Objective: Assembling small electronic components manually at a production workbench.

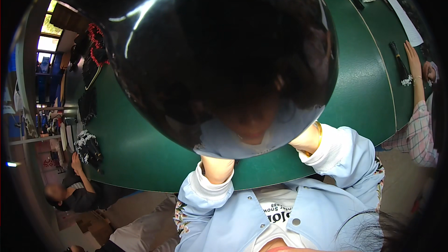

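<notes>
Fingers of both hands are hidden behind a big glossy black balloon (219, 56), so I cannot tell if they grip it or lie flat. From the head camera, the balloon sits straight ahead of the wrists, above the green table (359, 79). The left wrist (217, 168) and the right wrist (308, 140) go under its lower edge, equally near.

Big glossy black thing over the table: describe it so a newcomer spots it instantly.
Start from the green table; above its middle, filling the upper half of the view, is a black balloon. Both wrists rise to its underside, hands hidden. Nothing nearby is as large, round or shiny.
</notes>
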`<action>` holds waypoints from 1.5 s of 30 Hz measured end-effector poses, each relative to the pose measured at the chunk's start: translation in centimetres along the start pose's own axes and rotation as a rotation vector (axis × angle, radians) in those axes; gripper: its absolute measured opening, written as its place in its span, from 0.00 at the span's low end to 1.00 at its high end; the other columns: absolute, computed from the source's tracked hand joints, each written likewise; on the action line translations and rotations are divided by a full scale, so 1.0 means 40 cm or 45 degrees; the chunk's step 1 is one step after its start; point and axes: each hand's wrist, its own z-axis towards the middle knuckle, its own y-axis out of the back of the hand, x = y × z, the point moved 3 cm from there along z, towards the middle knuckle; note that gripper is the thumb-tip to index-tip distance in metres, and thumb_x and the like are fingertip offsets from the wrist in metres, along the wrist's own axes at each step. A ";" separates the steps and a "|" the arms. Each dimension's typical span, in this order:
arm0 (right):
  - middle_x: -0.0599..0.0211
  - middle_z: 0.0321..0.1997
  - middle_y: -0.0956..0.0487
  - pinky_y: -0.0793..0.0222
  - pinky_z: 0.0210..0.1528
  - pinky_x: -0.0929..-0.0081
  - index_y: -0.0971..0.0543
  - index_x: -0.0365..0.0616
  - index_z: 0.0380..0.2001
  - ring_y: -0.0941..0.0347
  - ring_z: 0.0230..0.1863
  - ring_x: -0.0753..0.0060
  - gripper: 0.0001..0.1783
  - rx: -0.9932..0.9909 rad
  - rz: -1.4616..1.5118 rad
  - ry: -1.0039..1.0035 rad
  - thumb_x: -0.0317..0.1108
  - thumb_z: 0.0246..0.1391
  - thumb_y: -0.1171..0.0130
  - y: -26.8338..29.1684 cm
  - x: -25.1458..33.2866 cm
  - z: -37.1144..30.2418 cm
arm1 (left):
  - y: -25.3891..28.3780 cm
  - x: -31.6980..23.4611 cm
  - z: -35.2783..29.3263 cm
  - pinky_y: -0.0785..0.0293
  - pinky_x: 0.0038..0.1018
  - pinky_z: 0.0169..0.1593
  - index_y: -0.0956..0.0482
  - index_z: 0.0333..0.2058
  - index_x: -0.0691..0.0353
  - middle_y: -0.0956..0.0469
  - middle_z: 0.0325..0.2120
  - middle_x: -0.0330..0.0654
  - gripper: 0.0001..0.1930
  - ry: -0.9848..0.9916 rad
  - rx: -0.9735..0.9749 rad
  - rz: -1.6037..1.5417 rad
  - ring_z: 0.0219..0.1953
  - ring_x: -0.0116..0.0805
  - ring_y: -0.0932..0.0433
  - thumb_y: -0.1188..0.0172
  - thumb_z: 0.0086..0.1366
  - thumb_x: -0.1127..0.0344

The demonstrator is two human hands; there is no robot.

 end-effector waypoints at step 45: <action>0.66 0.25 0.26 0.34 0.31 0.84 0.26 0.35 0.26 0.30 0.27 0.80 0.07 0.092 0.262 -0.110 0.29 0.46 0.45 -0.004 -0.015 0.004 | -0.011 0.005 -0.003 0.35 0.22 0.30 0.28 0.29 0.68 0.27 0.24 0.42 0.06 0.238 -0.113 -0.435 0.25 0.29 0.30 0.46 0.49 0.78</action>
